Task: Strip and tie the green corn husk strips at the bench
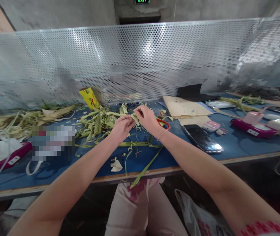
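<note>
Above the middle of the blue table, my left hand (122, 128) and my right hand (147, 120) meet with fingers pinched together. Between the fingertips is a small pale green plant piece (134, 117); its exact form is too small to make out. My right wrist wears a red band and a thin bracelet. Just left of my hands lies a heap of green plant scraps (94, 124). Beneath my forearms, a long green leaf strip (146, 168) hangs over the table's front edge, with a dry pale scrap (116, 165) beside it.
A perforated metal screen (140, 59) closes off the table's back. A yellow box (89, 98) leans behind the heap. On the right are a black phone (203, 138), brown paper (185, 106) and a purple power strip (254, 128) with cables. Another purple strip (9, 160) lies left.
</note>
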Demonstrator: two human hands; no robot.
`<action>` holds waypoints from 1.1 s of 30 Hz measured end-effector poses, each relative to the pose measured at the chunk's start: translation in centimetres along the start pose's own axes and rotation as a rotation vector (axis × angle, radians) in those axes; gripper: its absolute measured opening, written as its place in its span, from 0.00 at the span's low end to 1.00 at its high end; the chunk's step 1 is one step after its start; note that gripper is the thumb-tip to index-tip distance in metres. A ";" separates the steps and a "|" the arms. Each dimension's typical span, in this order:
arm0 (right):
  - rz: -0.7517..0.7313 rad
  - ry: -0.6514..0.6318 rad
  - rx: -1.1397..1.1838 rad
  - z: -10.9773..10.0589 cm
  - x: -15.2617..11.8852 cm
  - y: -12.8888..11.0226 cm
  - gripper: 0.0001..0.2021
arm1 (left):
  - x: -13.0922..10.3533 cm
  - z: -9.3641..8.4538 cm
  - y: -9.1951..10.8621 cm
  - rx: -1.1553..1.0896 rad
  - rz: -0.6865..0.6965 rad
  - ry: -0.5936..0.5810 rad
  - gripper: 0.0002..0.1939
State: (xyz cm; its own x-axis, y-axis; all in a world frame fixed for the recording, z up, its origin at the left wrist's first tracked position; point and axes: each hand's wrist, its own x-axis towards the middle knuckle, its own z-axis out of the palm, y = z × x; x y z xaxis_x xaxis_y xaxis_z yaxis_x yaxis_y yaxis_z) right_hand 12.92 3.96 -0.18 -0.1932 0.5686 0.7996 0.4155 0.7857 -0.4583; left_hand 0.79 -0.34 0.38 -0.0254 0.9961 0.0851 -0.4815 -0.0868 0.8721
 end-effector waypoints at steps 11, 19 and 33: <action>-0.060 0.016 0.013 0.2 -0.1 0.0 0.06 | -0.2 0.2 -0.1 0.002 0.082 0.004 0.04; -0.074 0.045 -0.012 0.4 -0.4 -0.6 0.08 | -0.1 0.0 -0.5 0.092 0.159 -0.010 0.09; -0.033 0.057 0.006 0.8 -0.7 -0.9 0.09 | 0.1 -0.3 -0.5 0.122 0.172 0.032 0.09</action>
State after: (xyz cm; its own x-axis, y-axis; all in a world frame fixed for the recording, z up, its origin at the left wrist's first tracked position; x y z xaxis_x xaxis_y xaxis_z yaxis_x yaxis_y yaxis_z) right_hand 11.92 3.01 -0.65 -0.1555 0.5272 0.8354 0.4045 0.8055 -0.4330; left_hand 0.81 -0.18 -0.21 -0.1266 0.9663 0.2242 -0.3576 -0.2553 0.8983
